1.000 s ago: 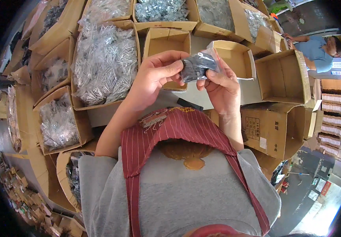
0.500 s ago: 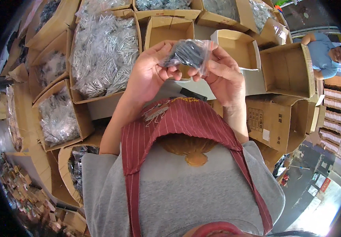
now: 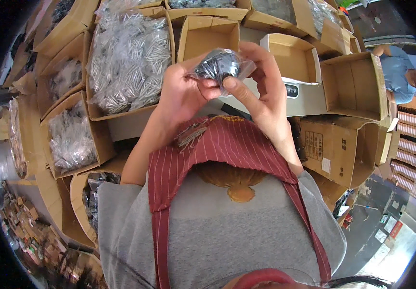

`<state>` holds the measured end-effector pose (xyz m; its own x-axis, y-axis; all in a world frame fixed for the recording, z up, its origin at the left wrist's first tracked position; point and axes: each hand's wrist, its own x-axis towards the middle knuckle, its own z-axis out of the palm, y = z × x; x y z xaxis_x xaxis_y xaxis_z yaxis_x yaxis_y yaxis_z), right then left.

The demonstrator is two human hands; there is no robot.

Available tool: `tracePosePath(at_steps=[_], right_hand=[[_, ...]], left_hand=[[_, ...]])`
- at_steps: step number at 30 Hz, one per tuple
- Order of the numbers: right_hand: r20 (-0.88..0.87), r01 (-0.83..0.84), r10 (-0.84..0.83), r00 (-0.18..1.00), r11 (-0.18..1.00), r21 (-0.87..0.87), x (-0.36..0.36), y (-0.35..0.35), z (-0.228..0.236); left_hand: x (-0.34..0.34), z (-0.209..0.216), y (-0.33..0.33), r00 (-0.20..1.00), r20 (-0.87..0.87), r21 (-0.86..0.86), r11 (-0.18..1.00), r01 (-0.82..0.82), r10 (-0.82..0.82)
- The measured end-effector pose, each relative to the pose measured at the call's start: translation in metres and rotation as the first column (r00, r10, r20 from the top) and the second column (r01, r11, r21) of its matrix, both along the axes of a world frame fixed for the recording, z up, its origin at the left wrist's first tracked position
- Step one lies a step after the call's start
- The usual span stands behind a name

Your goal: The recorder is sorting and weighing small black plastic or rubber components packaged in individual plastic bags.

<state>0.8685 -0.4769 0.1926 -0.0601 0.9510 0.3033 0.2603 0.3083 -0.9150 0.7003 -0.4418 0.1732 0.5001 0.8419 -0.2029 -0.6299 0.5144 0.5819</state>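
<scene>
A small clear plastic bag (image 3: 221, 65) with dark parts inside is held up between my two hands, in front of my chest. My left hand (image 3: 181, 86) grips its left end, fingers curled under it. My right hand (image 3: 263, 89) pinches the bag's right end, with the thumb pressed across the front of the plastic. What exactly the dark parts are, I cannot make out. Behind the hands stands an open cardboard box (image 3: 210, 23), and a white-edged carton (image 3: 317, 72) lies to its right.
At the left, a large box (image 3: 172, 36) holds many bags of silvery screw-like pieces; smaller boxes of bagged parts (image 3: 72, 139) stand beside it. An open carton (image 3: 352, 89) sits at the right. A small black object (image 3: 292, 91) lies on the grey table (image 3: 309, 103). A person in blue (image 3: 400, 72) is at the far right.
The bag has gone from stretched flat to bunched up and tilted. My right hand has moved left, its thumb now over the bag. A small black object has come into view on the table.
</scene>
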Motion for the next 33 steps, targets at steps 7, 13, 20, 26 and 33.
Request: tracePosePath(at_steps=[7,13,20,26,33], right_hand=[[-0.111,-0.02,0.015,0.994,0.999,-0.038,0.0,0.0,0.003],[-0.159,-0.004,-0.006,0.987,0.998,-0.059,0.003,-0.003,0.002],[-0.627,-0.195,-0.008,0.779,0.947,-0.254,0.009,0.001,0.005],[-0.754,-0.356,-0.12,0.645,0.827,-0.436,0.015,0.004,0.0],[-0.839,-0.48,-0.079,0.539,0.79,-0.382,0.01,0.007,-0.002]], left_hand=[[0.002,0.004,0.004,0.978,0.171,-0.15,0.978,0.147,-0.121],[0.001,0.007,0.004,0.951,0.228,-0.047,0.973,0.224,-0.208],[-0.001,0.003,0.005,0.971,0.062,0.103,0.969,0.225,-0.232],[0.0,0.012,0.002,0.99,-0.108,0.143,0.984,0.101,-0.086],[0.0,0.012,0.006,0.993,-0.106,0.163,0.984,0.077,-0.061]])
